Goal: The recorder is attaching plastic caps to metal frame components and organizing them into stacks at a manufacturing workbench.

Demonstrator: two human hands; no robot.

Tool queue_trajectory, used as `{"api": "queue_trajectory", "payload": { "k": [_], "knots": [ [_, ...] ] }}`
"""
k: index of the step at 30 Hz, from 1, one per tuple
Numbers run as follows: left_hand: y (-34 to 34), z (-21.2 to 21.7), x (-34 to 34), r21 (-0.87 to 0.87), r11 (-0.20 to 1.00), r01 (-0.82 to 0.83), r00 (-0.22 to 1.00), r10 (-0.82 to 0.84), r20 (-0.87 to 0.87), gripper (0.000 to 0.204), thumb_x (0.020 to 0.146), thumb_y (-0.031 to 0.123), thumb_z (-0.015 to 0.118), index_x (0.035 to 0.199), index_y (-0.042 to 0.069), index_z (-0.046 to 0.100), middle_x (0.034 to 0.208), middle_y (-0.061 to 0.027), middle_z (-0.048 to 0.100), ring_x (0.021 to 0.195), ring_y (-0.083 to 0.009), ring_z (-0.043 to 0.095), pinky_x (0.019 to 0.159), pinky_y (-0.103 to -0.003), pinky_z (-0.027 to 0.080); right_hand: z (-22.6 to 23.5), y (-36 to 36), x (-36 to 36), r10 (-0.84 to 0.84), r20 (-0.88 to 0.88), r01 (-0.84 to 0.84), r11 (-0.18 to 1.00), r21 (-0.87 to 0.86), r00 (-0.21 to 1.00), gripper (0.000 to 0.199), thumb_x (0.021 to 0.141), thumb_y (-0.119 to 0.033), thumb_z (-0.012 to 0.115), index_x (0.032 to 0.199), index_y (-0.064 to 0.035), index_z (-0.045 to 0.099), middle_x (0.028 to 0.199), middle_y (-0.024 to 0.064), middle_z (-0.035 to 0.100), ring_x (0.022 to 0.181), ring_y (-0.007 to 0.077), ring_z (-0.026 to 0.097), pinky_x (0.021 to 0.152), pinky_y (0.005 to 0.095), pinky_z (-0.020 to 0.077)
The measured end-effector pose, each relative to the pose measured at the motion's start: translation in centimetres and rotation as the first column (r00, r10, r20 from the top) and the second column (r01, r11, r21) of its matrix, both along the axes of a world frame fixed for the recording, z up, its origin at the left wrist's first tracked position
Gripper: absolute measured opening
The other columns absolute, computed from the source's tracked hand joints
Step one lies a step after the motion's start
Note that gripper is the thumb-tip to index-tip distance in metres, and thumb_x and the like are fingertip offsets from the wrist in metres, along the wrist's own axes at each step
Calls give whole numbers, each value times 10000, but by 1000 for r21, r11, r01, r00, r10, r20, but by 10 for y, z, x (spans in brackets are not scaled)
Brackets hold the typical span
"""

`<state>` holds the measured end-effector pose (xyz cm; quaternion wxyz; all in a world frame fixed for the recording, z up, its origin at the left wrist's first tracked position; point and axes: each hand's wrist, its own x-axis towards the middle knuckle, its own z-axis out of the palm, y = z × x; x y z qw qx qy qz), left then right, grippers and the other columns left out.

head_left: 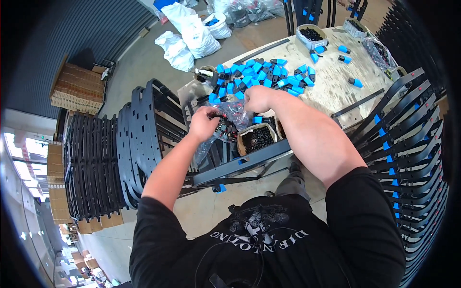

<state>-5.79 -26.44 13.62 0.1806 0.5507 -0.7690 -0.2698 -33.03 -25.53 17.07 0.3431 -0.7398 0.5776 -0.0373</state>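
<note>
My left hand (203, 125) bends its fingers over small dark parts with red bits (226, 128) in a clear plastic bag (236, 114). What its fingertips grip, if anything, is too small to make out. Just right of the bag's top, my right hand (258, 99) is closed with the fingers curled in; whatever it may hold is hidden. Beyond both hands lies a heap of blue-and-black plastic pieces (261, 72). Close below my right hand stands an open box of small black parts (258, 138). A long black metal frame (245, 162) runs along the near table edge.
The worktable (331, 72) carries another tub of black parts (311, 34), scattered blue pieces and a dark bar (357, 103). Black frames are stacked at the left (91, 163) and right (408, 153). White sacks (197, 36) stand on the floor beyond, near flat cardboard (79, 91).
</note>
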Motion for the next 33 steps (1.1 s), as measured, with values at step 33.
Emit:
{"api": "queue_trajectory", "payload": {
  "k": [33],
  "knots": [
    [180,143,-36,-221,896,385,909,-410,-78,362,888,35,711,1228,15,588,892,-39,571,692,-68,536,607,-239,452,-3,-2,-9,-8,-77,9,1000,12,997,437,824,-359,735,1136,-52,730,1137,187,715,1073,313,675,922,419,528]
  ]
}}
